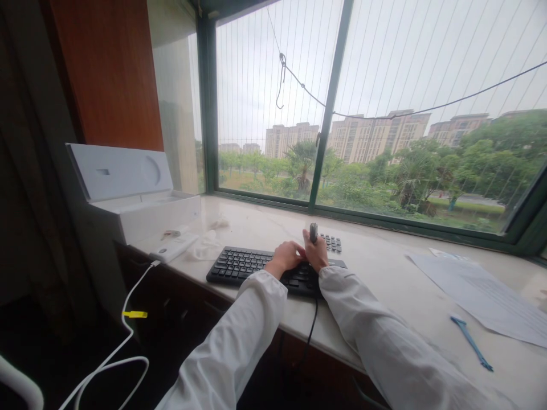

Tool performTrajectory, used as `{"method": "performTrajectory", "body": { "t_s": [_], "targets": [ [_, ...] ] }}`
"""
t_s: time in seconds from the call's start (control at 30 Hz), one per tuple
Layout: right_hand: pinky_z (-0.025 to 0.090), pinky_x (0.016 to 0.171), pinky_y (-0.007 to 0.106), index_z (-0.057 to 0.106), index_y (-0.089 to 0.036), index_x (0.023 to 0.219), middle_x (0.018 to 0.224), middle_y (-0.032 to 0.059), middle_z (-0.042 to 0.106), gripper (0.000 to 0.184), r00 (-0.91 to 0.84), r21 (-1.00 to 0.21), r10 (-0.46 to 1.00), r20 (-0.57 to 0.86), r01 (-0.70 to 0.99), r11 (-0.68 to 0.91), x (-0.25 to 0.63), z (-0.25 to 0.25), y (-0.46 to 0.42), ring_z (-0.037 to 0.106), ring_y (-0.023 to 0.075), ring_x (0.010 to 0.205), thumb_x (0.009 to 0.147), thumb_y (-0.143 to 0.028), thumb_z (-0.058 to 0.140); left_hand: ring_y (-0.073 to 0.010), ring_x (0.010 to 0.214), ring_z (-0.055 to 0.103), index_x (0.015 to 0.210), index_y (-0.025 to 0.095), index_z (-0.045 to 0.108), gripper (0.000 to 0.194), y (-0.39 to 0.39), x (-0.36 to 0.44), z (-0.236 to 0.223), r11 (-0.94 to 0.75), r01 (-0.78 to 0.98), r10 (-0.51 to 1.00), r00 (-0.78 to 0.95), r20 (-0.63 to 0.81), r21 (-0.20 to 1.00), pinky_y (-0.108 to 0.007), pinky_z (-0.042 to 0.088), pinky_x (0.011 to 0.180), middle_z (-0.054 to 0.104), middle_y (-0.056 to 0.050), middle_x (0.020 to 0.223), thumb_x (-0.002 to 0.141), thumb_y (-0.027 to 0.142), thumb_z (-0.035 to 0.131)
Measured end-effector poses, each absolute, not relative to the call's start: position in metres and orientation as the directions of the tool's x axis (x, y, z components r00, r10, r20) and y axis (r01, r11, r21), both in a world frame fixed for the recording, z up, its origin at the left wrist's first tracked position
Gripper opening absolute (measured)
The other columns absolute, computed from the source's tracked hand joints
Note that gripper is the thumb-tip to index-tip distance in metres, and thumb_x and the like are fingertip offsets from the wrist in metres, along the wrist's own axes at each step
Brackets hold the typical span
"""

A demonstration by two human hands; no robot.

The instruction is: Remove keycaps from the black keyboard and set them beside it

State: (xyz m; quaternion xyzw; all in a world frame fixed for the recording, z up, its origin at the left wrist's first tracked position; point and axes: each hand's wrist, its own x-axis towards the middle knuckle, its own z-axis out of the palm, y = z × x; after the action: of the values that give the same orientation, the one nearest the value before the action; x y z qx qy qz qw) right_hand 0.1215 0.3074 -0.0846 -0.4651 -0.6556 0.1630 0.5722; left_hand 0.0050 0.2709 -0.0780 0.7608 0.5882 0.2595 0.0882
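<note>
A black keyboard [243, 262] lies on the pale stone counter, its cable dropping over the front edge. Above its right part, my right hand [317, 253] is wrapped around a dark-handled tool [313, 232] held upright; the tool's lower end is hidden by the hand. My left hand [289, 256] rests on the keyboard beside it, fingers bent and meeting the right hand, and whatever they grip is hidden. Just behind the keyboard, several loose dark keycaps [333, 243] are laid out in rows on the counter.
An open white box [149, 213] stands at the left, with a white power strip [173, 247] and a crumpled clear bag [203, 246] near it. Paper sheets [482, 290] and a blue stick-like tool [472, 341] lie right. A white cable [126, 330] hangs off the left edge.
</note>
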Motion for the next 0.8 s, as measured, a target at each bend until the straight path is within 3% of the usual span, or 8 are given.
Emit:
{"method": "performTrajectory", "body": {
  "t_s": [0.43,0.53,0.63,0.8],
  "targets": [
    [0.029,0.052,0.028,0.042,-0.019,0.051,0.05,0.0017,0.046,0.049,0.102,-0.695,0.777,0.621,0.531,0.485,0.117,-0.078,0.296,0.041,0.0144,0.053,0.083,-0.057,0.037,-0.0176,0.091,0.065,0.095,0.028,0.072,0.025,0.262,0.009,-0.068,-0.19,0.876,0.97,0.099,0.221,0.444,-0.024,0.048,0.083,0.071,-0.002,0.093,0.076,0.04,0.061],
    [0.029,0.051,0.028,0.041,-0.021,0.052,0.049,0.0013,0.045,0.049,0.149,-0.75,0.807,0.572,0.495,0.44,0.119,-0.079,0.301,0.041,0.0144,0.052,0.083,-0.058,0.037,-0.0173,0.091,0.065,0.095,0.029,0.072,0.026,0.263,0.008,-0.068,-0.212,0.865,0.968,0.122,0.218,0.455,-0.023,0.048,0.083,0.071,-0.002,0.093,0.076,0.043,0.062],
    [0.029,0.048,0.029,0.037,-0.023,0.054,0.046,0.0001,0.041,0.047,0.26,-0.871,0.861,0.436,0.364,0.331,0.12,-0.079,0.307,0.039,0.0144,0.048,0.082,-0.06,0.038,-0.0172,0.088,0.065,0.094,0.031,0.072,0.029,0.266,0.006,-0.072,-0.269,0.84,0.955,0.168,0.244,0.471,-0.024,0.048,0.082,0.072,0.001,0.092,0.074,0.05,0.063],
    [0.026,0.04,0.028,0.031,-0.025,0.063,0.045,-0.006,0.029,0.04,0.302,-0.976,0.941,0.15,-0.108,0.191,0.119,-0.075,0.312,0.029,0.011,0.038,0.083,-0.057,0.043,-0.0167,0.088,0.064,0.093,0.034,0.072,0.03,0.271,0.004,-0.078,-0.31,0.818,0.943,0.2,0.266,0.484,-0.024,0.048,0.082,0.072,0.002,0.092,0.074,0.053,0.062]
  ]
}}
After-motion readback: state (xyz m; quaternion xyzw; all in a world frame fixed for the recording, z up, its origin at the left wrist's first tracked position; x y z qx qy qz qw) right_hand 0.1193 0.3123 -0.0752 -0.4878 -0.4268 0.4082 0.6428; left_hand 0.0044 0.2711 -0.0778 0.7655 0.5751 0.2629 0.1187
